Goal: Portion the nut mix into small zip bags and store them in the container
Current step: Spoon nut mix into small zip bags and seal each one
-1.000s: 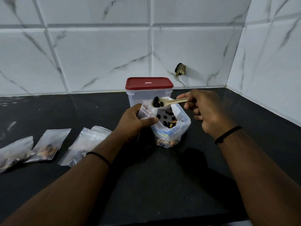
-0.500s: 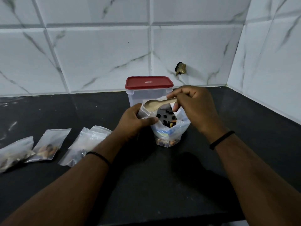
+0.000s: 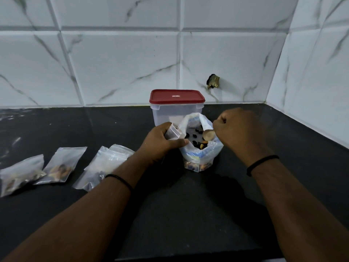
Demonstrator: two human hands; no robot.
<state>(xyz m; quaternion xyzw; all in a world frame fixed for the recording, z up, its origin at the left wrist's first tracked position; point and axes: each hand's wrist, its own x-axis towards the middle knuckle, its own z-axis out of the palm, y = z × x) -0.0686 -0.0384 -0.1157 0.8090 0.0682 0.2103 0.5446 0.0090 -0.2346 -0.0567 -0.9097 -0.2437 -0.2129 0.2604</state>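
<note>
A large clear bag of nut mix [image 3: 201,154] stands open on the black counter, just in front of a clear container with a red lid [image 3: 176,104]. My left hand [image 3: 162,141] grips a small zip bag [image 3: 173,132] upright beside the big bag's left rim. My right hand [image 3: 239,129] grips a wooden spoon [image 3: 208,136], whose bowl is down inside the big bag among dark and orange nuts. Three small zip bags lie on the counter to the left [image 3: 20,173] [image 3: 60,165] [image 3: 105,165], with nut mix visible in them.
The black counter [image 3: 188,214] runs to white marble-look tiled walls at the back and right. A small brass fitting [image 3: 213,82] sticks out of the back wall behind the container. The counter's front edge is near the bottom of the view.
The spoon carried dark nuts above the big bag, tipped toward the small bag, and now sits back down in the big bag with its bowl empty. My left hand stayed put.
</note>
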